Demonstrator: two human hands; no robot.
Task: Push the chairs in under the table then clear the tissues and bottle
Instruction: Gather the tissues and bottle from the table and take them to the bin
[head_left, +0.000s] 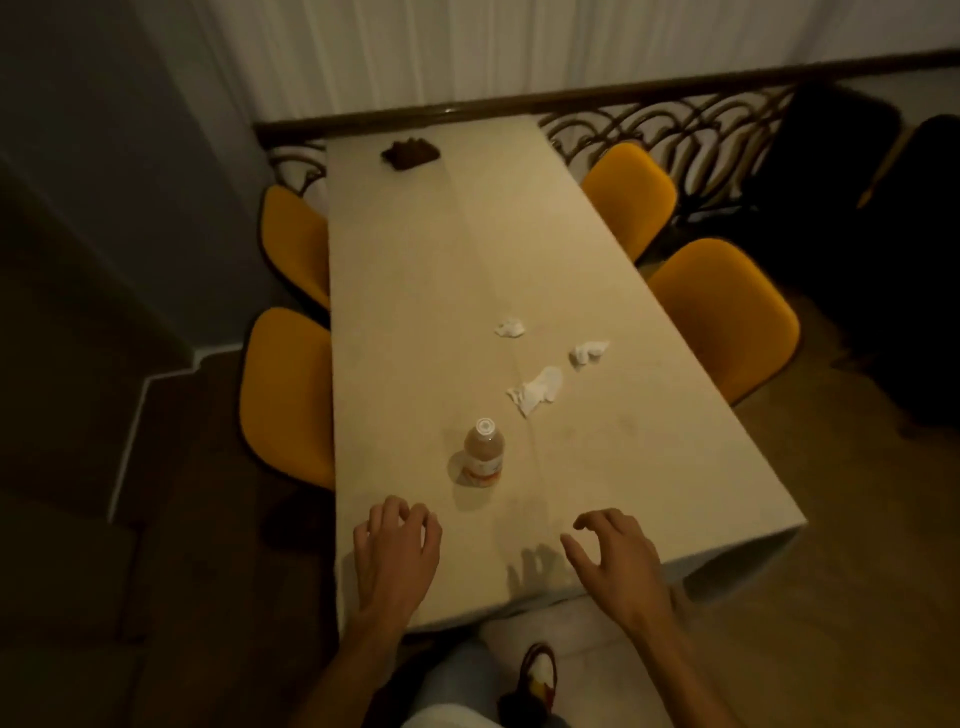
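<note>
Head view: both hands are held over the near end of the tabletop (415, 260), the left hand (397, 545) and right hand (615, 556) loosely spread, nothing gripped. The bottle (484, 453) is seen upright just beyond the left hand; three tissues (537, 389) are scattered farther off. Four chairs (288, 395) appear tucked in. The bottle is best grasped round its body and lifted straight.

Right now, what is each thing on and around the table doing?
bottle: upright, cap on, untouched.
tissues: three crumpled, lying apart on the table.
yellow chairs: four, tucked against the table's sides.
dark object: lying at the far end.
left hand: holding nothing, fingers loosely curled.
right hand: holding nothing, fingers loosely spread.
</note>
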